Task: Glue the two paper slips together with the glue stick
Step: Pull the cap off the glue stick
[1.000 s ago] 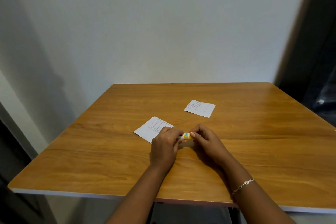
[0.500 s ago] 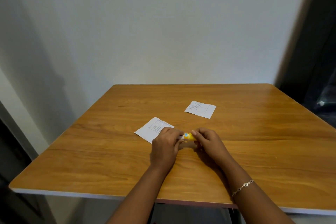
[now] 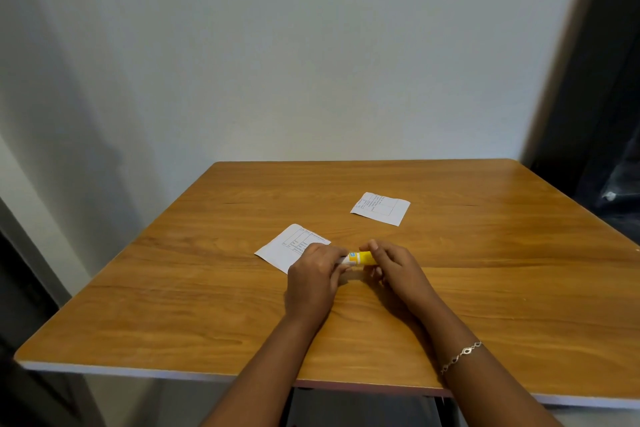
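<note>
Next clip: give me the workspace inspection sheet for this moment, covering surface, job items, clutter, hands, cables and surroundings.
Surface: wooden table, bare apart from the job items.
Job's things: near paper slip lies flat, partly under the left hand; far paper slip lies flat, apart from it; yellow glue stick held level between both hands.
Clutter: nothing seen.
Grippers: left hand grips one end of the glue stick, right hand the other; bracelet on the right wrist.
Cables: nothing seen.
Surroundings: plain wall behind; dark area at right.
</note>
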